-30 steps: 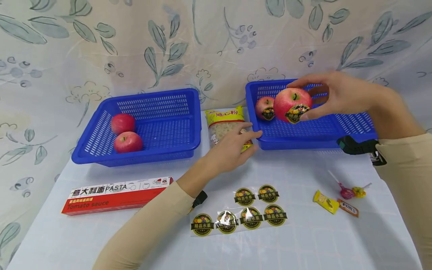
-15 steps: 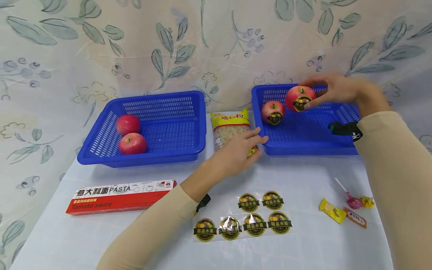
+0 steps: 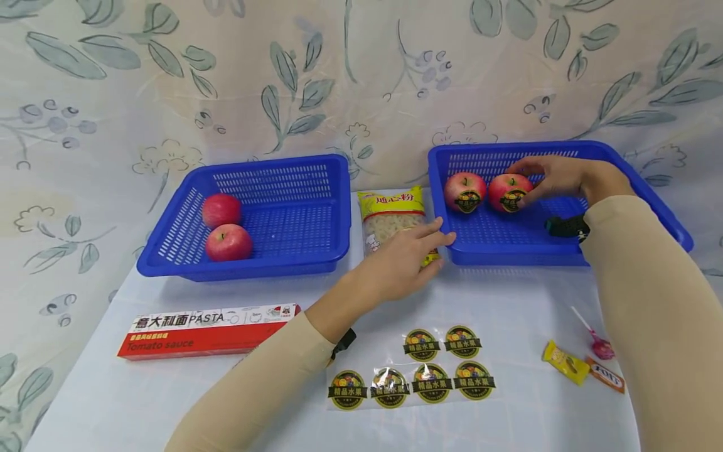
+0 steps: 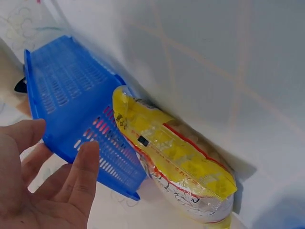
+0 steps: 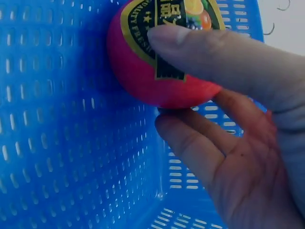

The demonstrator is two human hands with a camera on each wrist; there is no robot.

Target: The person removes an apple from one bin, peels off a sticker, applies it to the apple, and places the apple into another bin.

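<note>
In the right blue basket (image 3: 508, 254), my right hand (image 3: 573, 176) holds a red apple (image 3: 503, 184) low down, beside another stickered apple (image 3: 460, 183). The right wrist view shows the thumb over the round black-and-gold sticker (image 5: 140, 28) on the held apple (image 5: 178, 93), the other fingers behind it. My left hand (image 3: 403, 258) reaches over a bag of macaroni (image 3: 390, 199), its relaxed fingertips right at the near left corner of that basket. Nothing is in the left palm in the left wrist view, where the basket (image 4: 62, 119) stands beyond the fingers.
A left blue basket (image 3: 294, 262) holds two plain apples (image 3: 228, 242). In front lie a red pasta box (image 3: 209, 339) and a clear sheet of several stickers (image 3: 432, 384). Wrapped candies (image 3: 567, 363) and a lollipop (image 3: 602, 347) lie near the right sleeve. A patterned curtain (image 3: 226, 75) hangs behind.
My right hand has lowered the stickered apple from above the right basket down beside the other apple. The left hand has stayed by the basket corner, and the head view has shifted slightly.
</note>
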